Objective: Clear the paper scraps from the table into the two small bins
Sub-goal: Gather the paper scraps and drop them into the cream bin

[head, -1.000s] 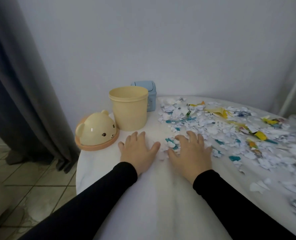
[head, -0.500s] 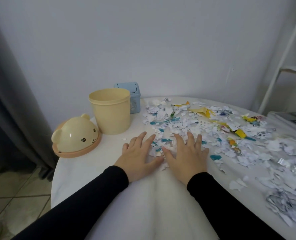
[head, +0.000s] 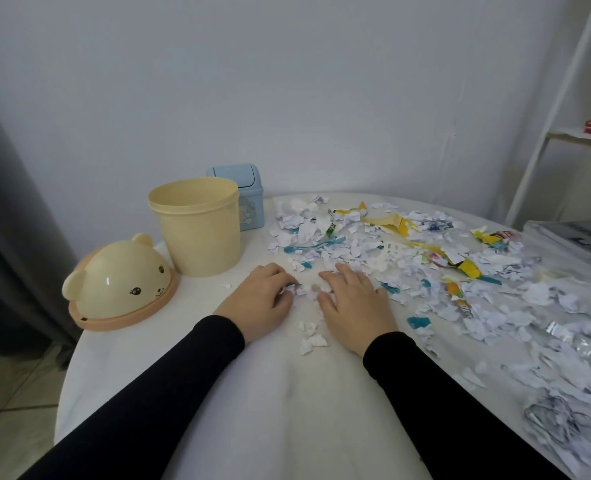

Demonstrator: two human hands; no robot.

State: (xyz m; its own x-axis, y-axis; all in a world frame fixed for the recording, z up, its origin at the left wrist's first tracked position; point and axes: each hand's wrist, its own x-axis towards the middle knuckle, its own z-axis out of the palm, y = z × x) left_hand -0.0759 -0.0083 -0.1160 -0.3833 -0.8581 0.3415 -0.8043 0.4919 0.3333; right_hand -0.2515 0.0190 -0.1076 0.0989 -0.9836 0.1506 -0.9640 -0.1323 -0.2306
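- The surface, round and under a white cloth, carries everything; its near half is mostly bare cloth, so a gathered pile can be slid along it without snagging.
- The paper scraps spread from the middle out to the right and far edge, well apart from the bins, so clearing will likely take many small handfuls.
- The cream bin stands open at the left, its bear-faced lid off beside it; the blue bin, just behind, has its flap down and probably needs pushing open.
- The left hand curls its fingers onto a small clump of scraps; whether it really grips them I cannot tell.
- The right hand lies flatter, fingers spread over the same clump.
- Best to cup both hands tightly together before lifting, or loose bits like those near the wrists will drop.
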